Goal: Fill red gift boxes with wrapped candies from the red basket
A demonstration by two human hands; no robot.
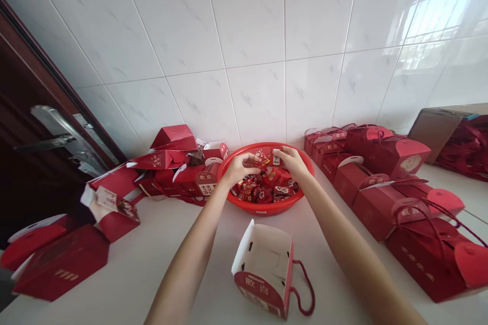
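A red plastic basket (263, 209) full of small red wrapped sweets (282, 190) stands against the wall. Both of my hands are over it. The fingers and thumb of my left hand (241, 168) curl around a red wrapped packet (262, 159) at the basket's left side. Pinched in my right hand (293, 160) is a small whitish packet (276, 156) with dark print. Nearer to me, between my forearms, an open red gift box (267, 249) with a white inside and a red rope handle sits on the table; its inside shows no sweets.
Several closed red gift boxes (381, 198) line the right side. More red boxes (175, 162), some with raised flaps, crowd the left. A cardboard box (434, 129) holding red items stands far right. A dark door with a metal handle (57, 132) is at left.
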